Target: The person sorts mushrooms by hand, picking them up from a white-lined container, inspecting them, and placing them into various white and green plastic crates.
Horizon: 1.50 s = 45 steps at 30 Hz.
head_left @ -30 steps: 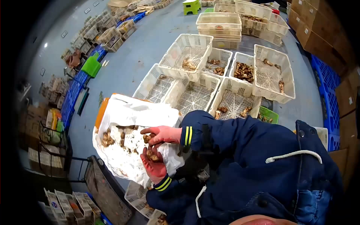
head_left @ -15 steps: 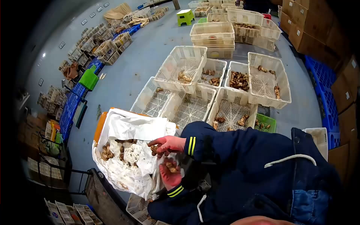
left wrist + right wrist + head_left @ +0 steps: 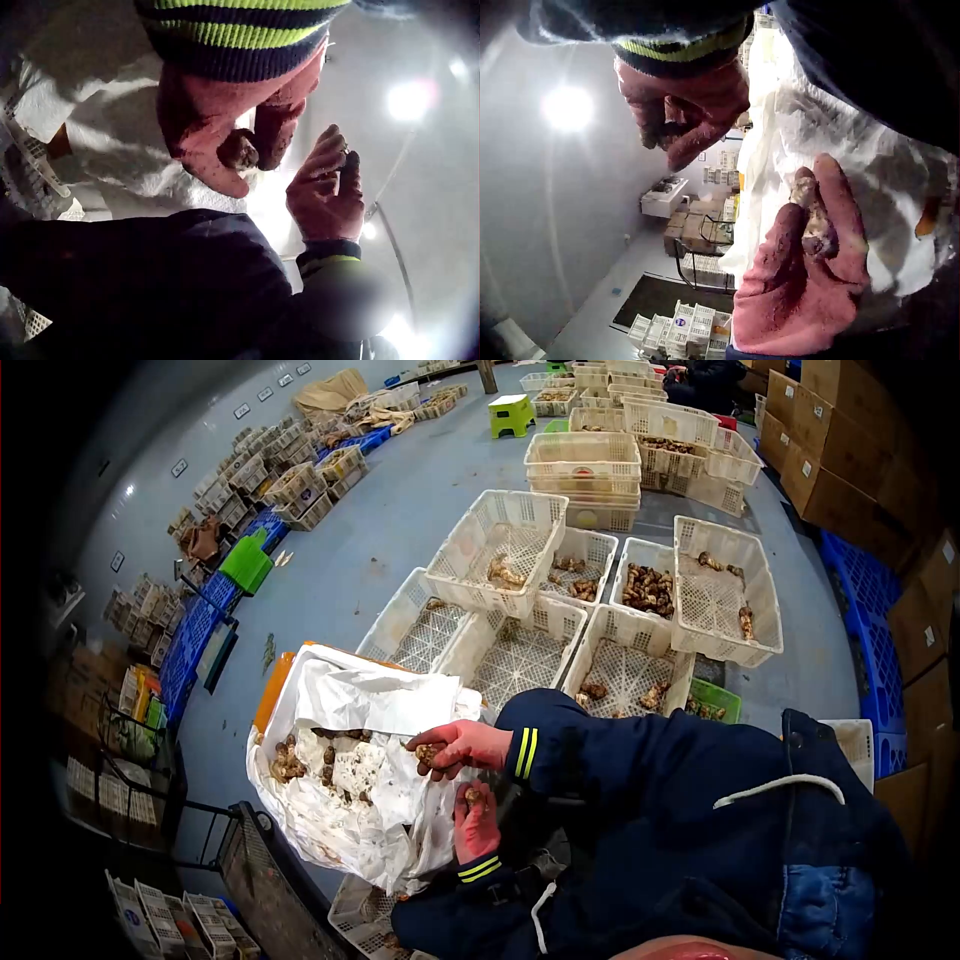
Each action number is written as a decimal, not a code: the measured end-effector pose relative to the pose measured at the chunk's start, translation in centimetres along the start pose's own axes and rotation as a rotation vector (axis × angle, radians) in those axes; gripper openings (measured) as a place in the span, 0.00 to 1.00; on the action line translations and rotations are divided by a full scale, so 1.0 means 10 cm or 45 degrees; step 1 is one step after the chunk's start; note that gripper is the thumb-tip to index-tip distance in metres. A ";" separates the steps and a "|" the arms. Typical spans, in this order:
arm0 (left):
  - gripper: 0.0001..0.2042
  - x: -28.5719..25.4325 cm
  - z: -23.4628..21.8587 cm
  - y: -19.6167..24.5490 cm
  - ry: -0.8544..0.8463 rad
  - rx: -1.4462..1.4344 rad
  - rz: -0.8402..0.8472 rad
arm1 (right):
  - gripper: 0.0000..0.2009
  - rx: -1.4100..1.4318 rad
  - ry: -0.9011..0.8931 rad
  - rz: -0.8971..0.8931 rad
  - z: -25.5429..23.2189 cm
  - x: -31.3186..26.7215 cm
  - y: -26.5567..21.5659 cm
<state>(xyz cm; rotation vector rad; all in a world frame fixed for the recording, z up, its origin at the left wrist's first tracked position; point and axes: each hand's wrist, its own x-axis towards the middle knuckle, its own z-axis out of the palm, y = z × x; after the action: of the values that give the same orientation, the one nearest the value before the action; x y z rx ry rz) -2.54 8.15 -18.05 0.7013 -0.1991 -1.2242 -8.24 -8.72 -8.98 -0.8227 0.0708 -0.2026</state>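
Left of the white paper sheet (image 3: 350,760), blue crates (image 3: 195,630) and a green stool (image 3: 245,563) stand along the floor's edge. The sheet lines an orange crate (image 3: 268,690) and carries a scatter of brown mushrooms (image 3: 288,758) on its left half. At the sheet's right edge are both red-gloved hands. The left hand (image 3: 476,822), lower and nearer the body, cups a mushroom piece (image 3: 473,796) in its curled fingers; the right wrist view shows that piece (image 3: 814,217) lying along the palm with the fingers bent round it. Just above it, the right hand (image 3: 455,745) hovers over the sheet and pinches a small mushroom (image 3: 428,753) between thumb and fingertips. Right of the sheet and further out, white plastic baskets (image 3: 625,615) sit in rows on the grey floor (image 3: 380,510), several holding a few mushrooms, one a fuller heap (image 3: 650,588). Cardboard boxes (image 3: 850,470) line the far right.
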 end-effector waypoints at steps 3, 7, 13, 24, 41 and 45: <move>0.17 -0.02 0.07 0.03 -0.039 -0.089 -0.085 | 0.21 0.007 -0.011 -0.001 -0.04 0.01 0.00; 0.21 0.05 -0.16 -0.04 -0.066 0.100 0.049 | 0.24 0.076 -0.096 0.069 -0.09 0.07 0.08; 0.16 0.03 -0.15 0.02 -0.001 -0.169 0.019 | 0.31 -0.052 -0.022 -0.076 -0.05 0.13 0.18; 0.14 0.10 -0.51 -0.04 0.016 -0.342 -0.172 | 0.32 0.243 0.134 0.070 -0.17 0.15 0.26; 0.12 0.09 -0.53 -0.09 -0.031 -0.431 -0.029 | 0.20 0.172 0.171 -0.008 -0.08 0.02 -0.02; 0.13 0.04 -0.49 -0.08 0.169 -0.385 -0.034 | 0.20 0.355 0.190 -0.066 -0.14 0.02 -0.06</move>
<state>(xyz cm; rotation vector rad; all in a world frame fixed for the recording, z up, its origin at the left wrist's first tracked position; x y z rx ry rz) -0.59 9.55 -22.36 0.5197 0.1050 -1.1969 -8.37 -10.20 -9.47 -0.5312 0.1578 -0.3153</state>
